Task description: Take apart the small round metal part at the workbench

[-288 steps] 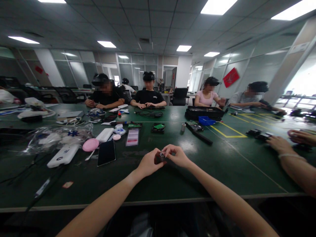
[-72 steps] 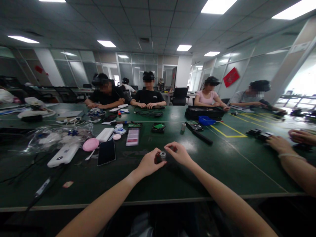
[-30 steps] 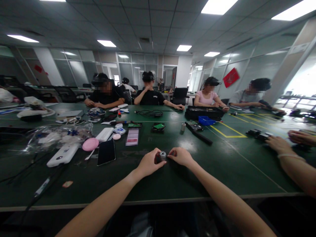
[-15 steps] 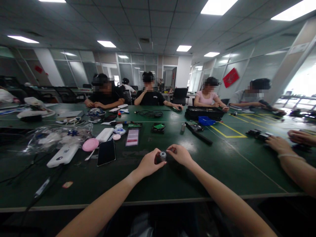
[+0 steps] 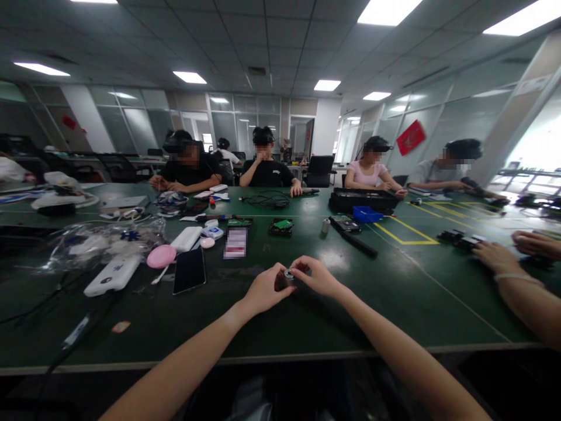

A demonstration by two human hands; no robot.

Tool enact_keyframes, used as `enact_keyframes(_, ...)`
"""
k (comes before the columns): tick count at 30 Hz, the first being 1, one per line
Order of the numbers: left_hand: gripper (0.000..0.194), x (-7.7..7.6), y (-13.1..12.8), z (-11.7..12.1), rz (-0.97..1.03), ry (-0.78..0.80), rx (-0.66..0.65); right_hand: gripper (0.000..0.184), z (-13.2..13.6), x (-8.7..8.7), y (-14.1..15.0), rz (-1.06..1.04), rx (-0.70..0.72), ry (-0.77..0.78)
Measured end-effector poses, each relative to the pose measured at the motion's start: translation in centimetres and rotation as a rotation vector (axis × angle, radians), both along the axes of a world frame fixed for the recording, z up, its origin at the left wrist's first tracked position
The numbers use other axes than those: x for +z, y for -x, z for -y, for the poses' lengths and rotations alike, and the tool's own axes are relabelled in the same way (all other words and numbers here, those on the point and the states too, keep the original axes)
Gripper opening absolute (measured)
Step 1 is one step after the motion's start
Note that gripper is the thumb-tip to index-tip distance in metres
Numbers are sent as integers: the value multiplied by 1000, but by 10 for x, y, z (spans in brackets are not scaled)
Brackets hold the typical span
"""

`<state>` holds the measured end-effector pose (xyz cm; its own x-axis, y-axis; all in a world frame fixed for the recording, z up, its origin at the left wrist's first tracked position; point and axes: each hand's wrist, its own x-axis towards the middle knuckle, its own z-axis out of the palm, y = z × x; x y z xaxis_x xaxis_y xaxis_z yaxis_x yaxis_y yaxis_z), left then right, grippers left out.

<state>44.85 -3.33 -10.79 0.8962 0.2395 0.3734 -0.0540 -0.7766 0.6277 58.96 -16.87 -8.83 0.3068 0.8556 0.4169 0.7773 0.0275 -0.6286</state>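
A small silvery metal cylinder (image 5: 288, 275), which looks like a small motor, stands on the green table in front of me. My left hand (image 5: 265, 289) holds it from the left, its thumb and fingers curved around the side. Over the top rim, my right hand (image 5: 319, 277) has its thumb and fingertips pinched together. Whatever lies between those fingertips, if anything, is too small to make out. The right fingers partly cover the cylinder's top. Farther out stands a similar metal cylinder (image 5: 325, 225), next to an opened hard drive (image 5: 345, 223).
Left of my hands lie a dark tablet (image 5: 189, 272), a phone (image 5: 235, 242), a pink round lid (image 5: 161, 256) and a white power bank (image 5: 113, 273). Beyond are a circuit board (image 5: 281, 226), a blue tray (image 5: 367, 214) and a black case (image 5: 363, 200). A co-worker's hands (image 5: 497, 257) work at right.
My right hand has moved slightly left, bringing its fingertips from beside the metal cylinder onto its top. The left hand stays around it. Across the table, a co-worker's hand has moved left.
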Motion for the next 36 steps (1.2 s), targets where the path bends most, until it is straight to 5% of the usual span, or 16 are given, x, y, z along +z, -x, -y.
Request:
enact_keyframes(16, 32, 1, 1, -1, -11, -22, 3, 17, -2, 0, 8, -10, -28, -111)
enact_keyframes(36, 29, 1, 0, 1, -11, -10, 3, 26, -2, -2, 7, -47, -6, 1)
